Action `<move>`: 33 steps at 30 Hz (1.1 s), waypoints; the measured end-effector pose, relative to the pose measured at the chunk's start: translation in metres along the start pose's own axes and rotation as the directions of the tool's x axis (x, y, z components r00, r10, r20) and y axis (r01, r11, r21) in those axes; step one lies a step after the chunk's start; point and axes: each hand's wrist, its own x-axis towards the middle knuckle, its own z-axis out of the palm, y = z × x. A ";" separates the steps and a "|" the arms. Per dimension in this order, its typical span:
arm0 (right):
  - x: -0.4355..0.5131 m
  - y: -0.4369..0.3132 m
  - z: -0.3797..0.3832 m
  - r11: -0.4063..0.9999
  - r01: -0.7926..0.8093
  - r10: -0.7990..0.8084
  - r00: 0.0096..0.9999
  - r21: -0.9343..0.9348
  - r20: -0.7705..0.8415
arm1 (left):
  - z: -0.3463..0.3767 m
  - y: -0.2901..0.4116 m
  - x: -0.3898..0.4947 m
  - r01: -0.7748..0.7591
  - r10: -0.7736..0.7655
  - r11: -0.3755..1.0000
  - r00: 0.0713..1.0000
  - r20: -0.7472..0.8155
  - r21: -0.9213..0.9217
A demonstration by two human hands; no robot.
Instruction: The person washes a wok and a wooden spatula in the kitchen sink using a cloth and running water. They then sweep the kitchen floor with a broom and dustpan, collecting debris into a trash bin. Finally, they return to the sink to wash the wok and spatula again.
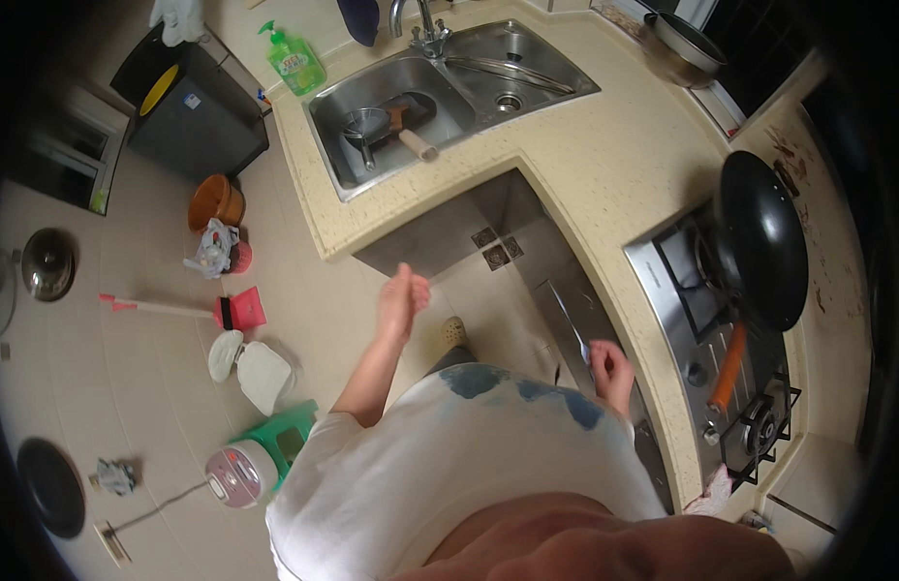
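Note:
My left hand (404, 301) is raised in front of my body, holds nothing, and has its fingers partly spread. My right hand (611, 370) is curled beside the front of the lower cabinet (566, 269). A thin bright metal strip (570, 319) runs up from its fingertips; whether it is a utensil or part of the cabinet, and whether my fingers grip it, I cannot tell. To the right, a black wok (765, 243) with an orange handle (729, 370) stands tilted over the rear burner of the gas stove (675, 290).
The steel double sink (464, 87) holds a strainer (366, 123) and a wooden-handled tool (418, 145). A green soap bottle (297, 64) stands beside it. Pans (685, 43) sit by the window. At left are a dustpan (246, 309), an orange bucket (215, 203) and a rice cooker (240, 473) near a green stool (293, 432).

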 end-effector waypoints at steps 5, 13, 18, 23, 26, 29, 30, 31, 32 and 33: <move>0.125 -0.066 0.072 0.992 0.124 -0.121 0.987 -0.022 0.109 | -0.071 0.071 0.054 -0.154 0.130 0.977 0.979 -0.158 -0.146; 0.306 -0.148 0.098 0.944 0.302 -0.289 0.951 -0.134 0.110 | -0.108 0.092 0.085 -0.179 0.076 0.940 0.940 -0.333 -0.290; 0.441 -0.157 0.094 0.942 0.334 -0.317 0.922 -0.039 0.221 | -0.127 0.098 0.078 -0.270 0.177 0.946 0.894 -0.411 -0.180; 0.585 -0.145 0.122 0.932 0.251 -0.177 0.945 -0.261 0.276 | -0.116 0.113 0.064 -0.374 0.221 0.918 0.758 -0.614 -0.132; 0.650 -0.133 0.149 0.810 0.185 -0.003 0.950 -0.556 0.312 | -0.092 0.119 0.062 -0.372 0.233 0.923 0.741 -0.629 -0.097; 0.690 -0.125 0.176 0.516 0.375 -0.082 0.916 -0.770 0.391 | -0.067 0.124 0.071 -0.334 0.239 0.942 0.728 -0.642 -0.027; 0.698 -0.124 0.182 0.531 0.316 0.046 0.916 -0.787 0.399 | -0.059 0.126 0.074 -0.323 0.235 0.946 0.726 -0.647 -0.019; 0.704 -0.123 0.187 0.547 0.342 0.044 0.900 -0.764 0.434 | -0.051 0.127 0.077 -0.313 0.231 0.950 0.721 -0.653 -0.010; 0.709 -0.123 0.193 0.565 0.371 0.040 0.880 -0.737 0.474 | -0.045 0.128 0.080 -0.303 0.256 0.952 0.726 -0.638 0.036; 0.712 -0.124 0.198 0.586 0.394 0.039 0.859 -0.708 0.511 | -0.038 0.128 0.083 -0.295 0.280 0.952 0.732 -0.621 0.082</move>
